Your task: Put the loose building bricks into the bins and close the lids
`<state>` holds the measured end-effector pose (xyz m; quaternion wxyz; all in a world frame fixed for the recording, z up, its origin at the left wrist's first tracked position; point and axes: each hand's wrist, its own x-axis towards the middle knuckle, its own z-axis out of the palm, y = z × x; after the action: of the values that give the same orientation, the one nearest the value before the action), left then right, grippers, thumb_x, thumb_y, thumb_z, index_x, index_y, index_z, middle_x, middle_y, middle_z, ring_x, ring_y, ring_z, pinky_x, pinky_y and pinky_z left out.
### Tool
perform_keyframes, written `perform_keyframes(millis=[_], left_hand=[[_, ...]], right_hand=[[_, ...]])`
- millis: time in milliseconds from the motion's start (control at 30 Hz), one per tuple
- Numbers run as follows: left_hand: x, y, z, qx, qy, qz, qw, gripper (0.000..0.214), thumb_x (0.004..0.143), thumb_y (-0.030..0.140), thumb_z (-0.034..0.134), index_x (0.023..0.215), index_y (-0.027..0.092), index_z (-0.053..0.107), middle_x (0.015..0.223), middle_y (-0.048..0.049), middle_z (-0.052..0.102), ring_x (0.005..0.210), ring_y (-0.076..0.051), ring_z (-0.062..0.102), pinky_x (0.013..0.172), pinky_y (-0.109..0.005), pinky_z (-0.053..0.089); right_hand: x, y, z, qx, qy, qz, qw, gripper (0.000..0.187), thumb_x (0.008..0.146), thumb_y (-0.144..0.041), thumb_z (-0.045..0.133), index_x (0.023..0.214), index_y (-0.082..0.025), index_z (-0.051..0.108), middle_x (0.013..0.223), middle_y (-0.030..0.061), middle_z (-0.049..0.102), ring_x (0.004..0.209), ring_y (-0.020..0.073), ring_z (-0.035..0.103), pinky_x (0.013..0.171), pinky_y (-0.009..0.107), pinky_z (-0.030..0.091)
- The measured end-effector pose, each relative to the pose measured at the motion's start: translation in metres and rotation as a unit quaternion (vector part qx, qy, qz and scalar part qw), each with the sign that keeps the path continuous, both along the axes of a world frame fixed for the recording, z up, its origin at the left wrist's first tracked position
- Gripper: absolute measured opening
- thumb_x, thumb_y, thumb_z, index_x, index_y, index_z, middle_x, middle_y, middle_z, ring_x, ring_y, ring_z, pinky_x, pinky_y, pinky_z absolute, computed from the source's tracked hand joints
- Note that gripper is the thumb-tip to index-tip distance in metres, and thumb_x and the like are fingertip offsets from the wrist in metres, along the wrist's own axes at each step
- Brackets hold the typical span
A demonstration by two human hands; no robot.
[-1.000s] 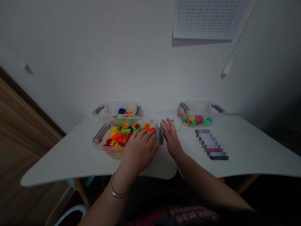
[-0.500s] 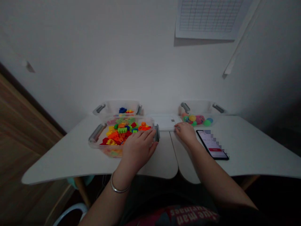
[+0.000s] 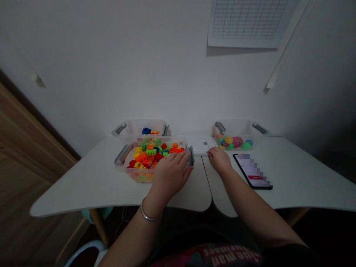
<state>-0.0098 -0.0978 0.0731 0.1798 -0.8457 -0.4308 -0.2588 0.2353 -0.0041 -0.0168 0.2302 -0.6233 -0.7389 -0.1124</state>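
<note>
My left hand (image 3: 171,173) lies over the near right corner of a clear plastic box (image 3: 130,170), with its fingers across the rim by the grey clip handle (image 3: 191,155) and its thumb outside. Inside that box is a heap of coloured building bricks (image 3: 151,152), red, orange, yellow, green and blue. My right hand (image 3: 220,159) is closed at the near right corner of a flat white lid-like piece (image 3: 197,145). Its thumb and fingertips pinch that edge; the underside of the grip is hidden.
Behind the brick box stands a second clear box (image 3: 130,125) with blue and orange pieces. At the back right another clear box (image 3: 236,126) holds colourful balls. A phone (image 3: 251,172) lies right of my right hand. The white table (image 3: 300,170) has a seam down its middle.
The brick box has shifted a little to the right, together with my left hand. My right hand keeps its place at the white piece, its fingers slightly lower. The view has turned slightly.
</note>
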Motion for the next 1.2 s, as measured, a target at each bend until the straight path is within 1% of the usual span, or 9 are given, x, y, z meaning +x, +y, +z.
perform_keyframes(millis=[100, 200, 433, 567, 667, 833, 1000, 1100, 1200], left_hand=[[0.0, 0.001, -0.001, 0.008, -0.005, -0.005, 1.0, 0.039, 0.091, 0.037, 0.051, 0.123, 0.016, 0.06, 0.118, -0.0122, 0.067, 0.101, -0.025, 0.064, 0.083, -0.04, 0.054], [0.0, 0.001, -0.001, 0.006, -0.005, -0.002, 1.0, 0.04, 0.092, 0.038, 0.05, 0.124, 0.016, 0.06, 0.118, -0.0113, 0.068, 0.1, -0.025, 0.064, 0.082, -0.04, 0.053], [-0.001, 0.0, -0.001, 0.007, -0.004, 0.004, 1.0, 0.039, 0.091, 0.037, 0.05, 0.123, 0.017, 0.06, 0.117, -0.0099, 0.068, 0.099, -0.025, 0.064, 0.081, -0.04, 0.054], [-0.002, 0.0, -0.001, 0.016, -0.007, 0.001, 1.0, 0.039, 0.091, 0.036, 0.051, 0.123, 0.017, 0.059, 0.117, -0.0103, 0.068, 0.099, -0.025, 0.064, 0.081, -0.039, 0.053], [-0.002, 0.0, -0.001, 0.012, -0.006, -0.001, 1.0, 0.039, 0.091, 0.035, 0.051, 0.124, 0.016, 0.059, 0.117, -0.0109, 0.068, 0.099, -0.025, 0.064, 0.081, -0.039, 0.053], [-0.002, 0.0, -0.001, 0.007, -0.01, -0.004, 1.0, 0.039, 0.091, 0.035, 0.05, 0.123, 0.016, 0.059, 0.116, -0.011, 0.068, 0.099, -0.025, 0.064, 0.081, -0.039, 0.054], [-0.001, 0.0, -0.001, 0.021, -0.01, -0.006, 1.0, 0.038, 0.09, 0.035, 0.051, 0.121, 0.016, 0.061, 0.114, -0.0114, 0.069, 0.097, -0.024, 0.065, 0.078, -0.037, 0.054], [-0.001, 0.0, -0.001, 0.016, -0.006, 0.002, 1.0, 0.038, 0.091, 0.035, 0.05, 0.122, 0.016, 0.06, 0.114, -0.0112, 0.069, 0.097, -0.025, 0.065, 0.078, -0.038, 0.054], [0.0, 0.0, -0.002, 0.012, -0.002, 0.006, 1.0, 0.039, 0.091, 0.036, 0.051, 0.123, 0.015, 0.059, 0.113, -0.0113, 0.069, 0.097, -0.025, 0.065, 0.078, -0.038, 0.053]], right_hand=[[-0.002, -0.001, -0.001, 0.004, -0.013, -0.017, 1.0, 0.02, 0.089, -0.02, 0.05, 0.091, -0.017, 0.069, 0.096, 0.0109, 0.069, 0.092, 0.0238, 0.059, 0.078, 0.033, 0.041], [-0.002, -0.001, 0.0, 0.001, -0.007, -0.023, 1.0, 0.017, 0.086, -0.016, 0.051, 0.09, -0.017, 0.068, 0.096, 0.0095, 0.068, 0.092, 0.0234, 0.058, 0.079, 0.032, 0.041], [-0.003, -0.004, 0.004, 0.006, -0.002, -0.021, 1.0, 0.014, 0.089, -0.022, 0.052, 0.087, -0.017, 0.065, 0.094, 0.0099, 0.066, 0.092, 0.024, 0.056, 0.079, 0.033, 0.04], [-0.003, -0.003, 0.001, 0.03, 0.051, -0.028, 0.998, 0.008, 0.085, -0.024, 0.057, 0.087, -0.018, 0.061, 0.093, 0.0097, 0.064, 0.092, 0.0248, 0.054, 0.08, 0.035, 0.041], [0.001, 0.0, -0.002, 0.072, 0.129, -0.019, 0.989, 0.006, 0.082, -0.025, 0.061, 0.083, -0.019, 0.058, 0.091, 0.0098, 0.064, 0.093, 0.0252, 0.054, 0.084, 0.038, 0.042], [0.004, 0.005, -0.005, 0.148, 0.284, 0.051, 0.946, 0.015, 0.078, -0.024, 0.061, 0.073, -0.023, 0.047, 0.11, 0.0105, 0.065, 0.107, 0.0242, 0.057, 0.096, 0.044, 0.043], [-0.001, 0.005, -0.007, 0.157, 0.397, 0.062, 0.902, 0.015, 0.08, -0.028, 0.06, 0.079, -0.024, 0.046, 0.107, 0.0095, 0.07, 0.109, 0.0224, 0.061, 0.098, 0.047, 0.044], [-0.003, 0.004, -0.005, 0.166, 0.483, 0.063, 0.857, 0.021, 0.08, -0.032, 0.061, 0.079, -0.024, 0.042, 0.11, 0.0115, 0.069, 0.107, 0.0213, 0.064, 0.095, 0.046, 0.047], [-0.005, 0.003, 0.004, 0.208, 0.529, 0.085, 0.819, 0.024, 0.08, -0.032, 0.062, 0.079, -0.024, 0.04, 0.112, 0.0135, 0.069, 0.111, 0.0205, 0.063, 0.097, 0.045, 0.047]])
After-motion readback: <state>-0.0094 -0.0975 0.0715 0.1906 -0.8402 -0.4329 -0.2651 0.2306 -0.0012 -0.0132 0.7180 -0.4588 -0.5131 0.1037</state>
